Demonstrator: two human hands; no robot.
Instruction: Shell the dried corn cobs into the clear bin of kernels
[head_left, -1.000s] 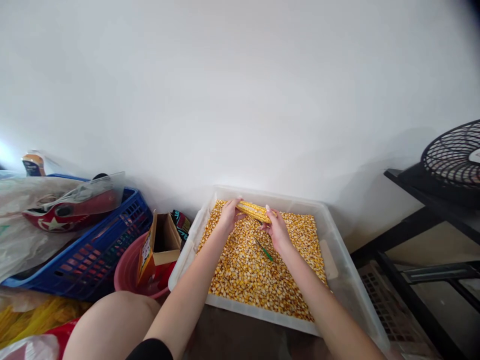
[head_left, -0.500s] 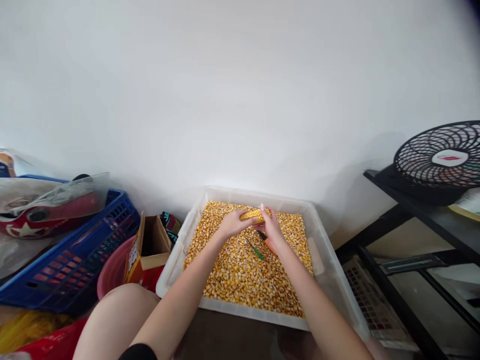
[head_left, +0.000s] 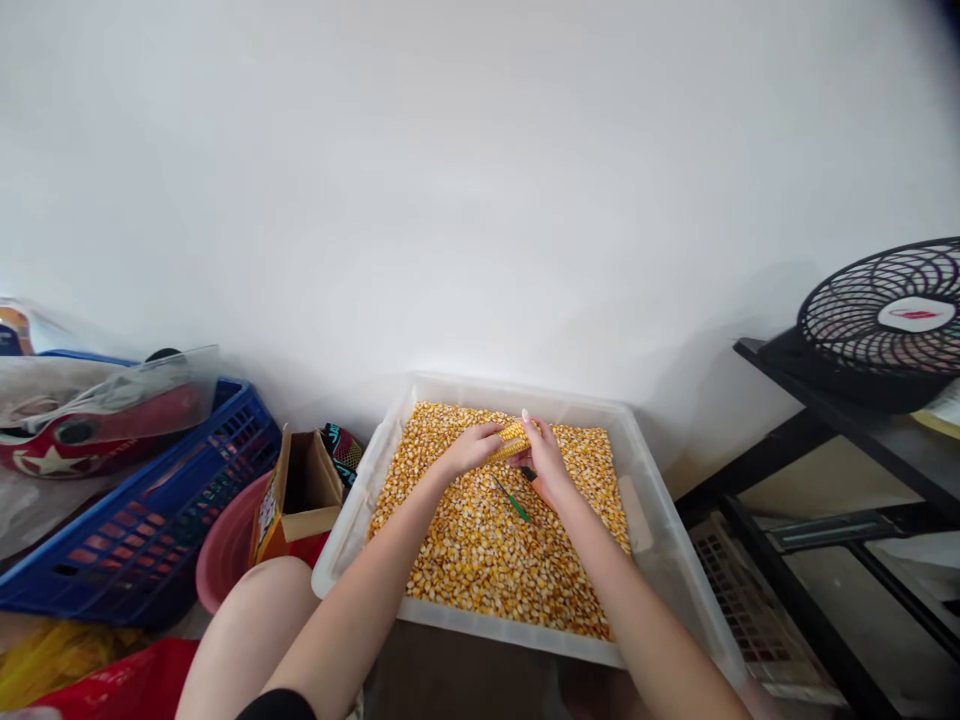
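Note:
Between my two hands is a corn cob (head_left: 513,441) covered in yellow kernels, held over a white plastic bin (head_left: 517,625) of loose corn kernels (head_left: 487,560). My left hand (head_left: 474,449) grips its left end with the fingers curled on it. Around the right end my right hand (head_left: 545,458) is closed, thumb on top. Below the cob a thin tool with a green handle (head_left: 517,508) lies on the kernels. Partly hidden behind my right hand is an orange and black object (head_left: 538,487), too covered to name.
Left of the bin stand an open cardboard box (head_left: 311,490), a pink basin (head_left: 225,545) and a blue crate (head_left: 142,530) loaded with bags. To the right a black fan (head_left: 892,310) sits on a black metal rack (head_left: 840,430). A white wall rises behind the bin.
The cob has tilted a little, and my left hand has shifted slightly along it. My right hand keeps its hold in nearly the same place.

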